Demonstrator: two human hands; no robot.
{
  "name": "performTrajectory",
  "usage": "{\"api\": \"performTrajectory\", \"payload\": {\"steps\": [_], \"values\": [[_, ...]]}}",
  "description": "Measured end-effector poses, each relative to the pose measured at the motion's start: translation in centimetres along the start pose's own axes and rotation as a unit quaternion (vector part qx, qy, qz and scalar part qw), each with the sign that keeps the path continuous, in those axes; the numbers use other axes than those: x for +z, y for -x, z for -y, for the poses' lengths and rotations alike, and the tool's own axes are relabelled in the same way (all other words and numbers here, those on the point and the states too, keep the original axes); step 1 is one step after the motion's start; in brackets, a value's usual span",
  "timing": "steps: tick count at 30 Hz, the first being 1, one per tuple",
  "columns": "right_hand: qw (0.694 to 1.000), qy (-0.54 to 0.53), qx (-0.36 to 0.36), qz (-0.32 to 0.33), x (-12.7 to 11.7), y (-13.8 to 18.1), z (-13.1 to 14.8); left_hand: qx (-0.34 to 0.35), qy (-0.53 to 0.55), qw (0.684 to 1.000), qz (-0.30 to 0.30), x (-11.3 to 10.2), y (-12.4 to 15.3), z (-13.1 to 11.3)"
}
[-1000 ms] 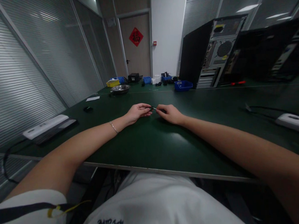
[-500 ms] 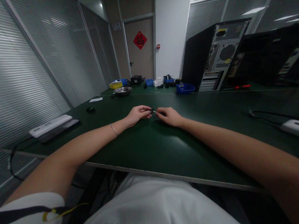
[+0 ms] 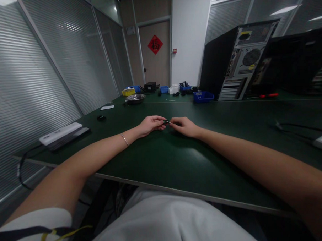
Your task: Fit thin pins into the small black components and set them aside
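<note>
Over the middle of the green table [image 3: 152, 160], both hands meet in front of me. My left hand [image 3: 151, 126] pinches a small dark piece [image 3: 165, 121] between thumb and fingers; its kind is too small to make out. My right hand [image 3: 184, 127] is closed on a thin metal rod [image 3: 168, 122], whose pale tip points left and reaches the dark piece. The rest of the rod is hidden in the right fingers. A bracelet is on my left wrist.
A metal bowl [image 3: 134, 99], a yellow bin [image 3: 128, 92] and a blue bin [image 3: 203, 96] stand toward the back. At right rises a computer tower [image 3: 237, 60], with a red-handled tool [image 3: 268, 95] beside it. A white power strip [image 3: 61, 133] lies left, a black mouse-like object [image 3: 101, 118] beyond it.
The whole view has shifted slightly, so everything sits a little further right. Both hands keep their hold, and the thin rod now slopes slightly more at the dark piece.
</note>
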State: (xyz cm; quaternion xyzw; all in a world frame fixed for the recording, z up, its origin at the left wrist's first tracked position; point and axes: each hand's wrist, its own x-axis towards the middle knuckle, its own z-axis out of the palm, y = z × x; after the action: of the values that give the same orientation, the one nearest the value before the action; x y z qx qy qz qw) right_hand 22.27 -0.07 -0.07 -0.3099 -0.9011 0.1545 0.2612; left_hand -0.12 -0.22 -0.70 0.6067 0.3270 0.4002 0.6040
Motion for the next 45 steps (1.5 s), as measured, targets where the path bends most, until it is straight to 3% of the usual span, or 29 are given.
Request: {"api": "performTrajectory", "payload": {"steps": [13, 23, 30, 38, 45], "values": [[1.0, 0.016, 0.007, 0.006, -0.15, 0.18, 0.19, 0.023, 0.004, 1.0, -0.017, 0.25, -0.18, 0.24], [0.997, 0.03, 0.056, -0.036, 0.32, 0.44, 0.06, 0.052, 0.04, 0.995, -0.075, 0.14, -0.62, 0.59], [0.998, 0.024, 0.05, -0.035, 0.23, 0.46, 0.19, 0.053, 0.075, 0.996, -0.016, 0.53, -0.42, 0.25], [0.998, 0.019, 0.049, -0.022, 0.11, 0.42, 0.46, 0.045, 0.004, 0.999, 0.017, 0.33, 0.1, -0.15], [0.998, 0.014, 0.054, -0.026, 0.34, 0.06, 0.26, 0.034, 0.008, 0.999, -0.008, -0.04, 0.07, -0.06]]}}
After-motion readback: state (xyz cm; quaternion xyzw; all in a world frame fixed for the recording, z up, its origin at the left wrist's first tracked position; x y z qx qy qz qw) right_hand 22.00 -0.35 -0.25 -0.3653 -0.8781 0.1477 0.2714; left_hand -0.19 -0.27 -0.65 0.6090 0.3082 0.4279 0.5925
